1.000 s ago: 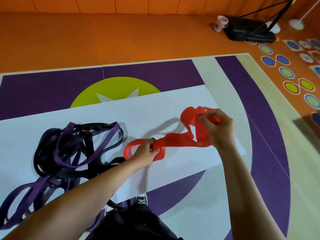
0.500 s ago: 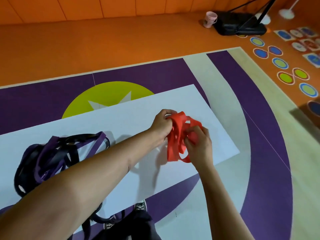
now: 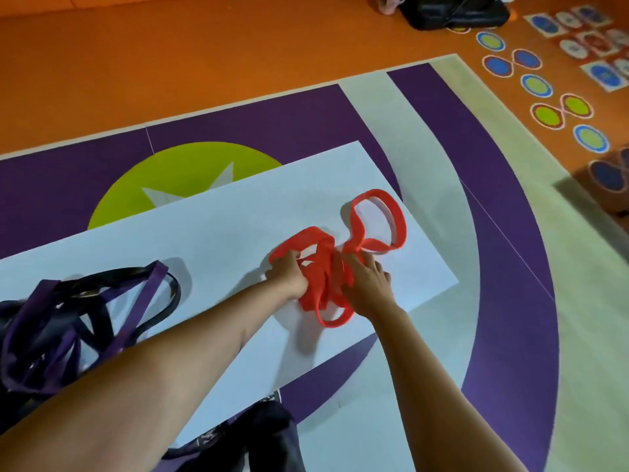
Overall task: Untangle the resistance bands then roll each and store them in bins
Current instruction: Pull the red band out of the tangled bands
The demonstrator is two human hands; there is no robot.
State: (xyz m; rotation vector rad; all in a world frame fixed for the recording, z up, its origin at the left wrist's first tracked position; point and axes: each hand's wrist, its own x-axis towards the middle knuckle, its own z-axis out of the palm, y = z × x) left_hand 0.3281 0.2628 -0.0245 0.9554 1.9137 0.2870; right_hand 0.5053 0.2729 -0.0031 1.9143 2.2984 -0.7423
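A red resistance band [image 3: 381, 219] lies bunched in loops on the white sheet [image 3: 211, 233]. One open loop of it spreads out toward the sheet's right corner. My left hand [image 3: 289, 275] grips the bunched left part of the red band. My right hand [image 3: 366, 281] holds the bunch from the right, fingers among the loops. A tangle of purple and black bands [image 3: 68, 321] lies at the left end of the sheet, apart from both hands.
The sheet rests on a purple, lime and cream floor mat [image 3: 510, 267] over an orange floor. A black bag [image 3: 452, 10] sits at the far back right, with round floor markers [image 3: 544, 114] to its right. No bin is in view.
The red band was held up between both hands; now it is down on the sheet, with one loop spread out to the right. The camera has tilted and moved closer.
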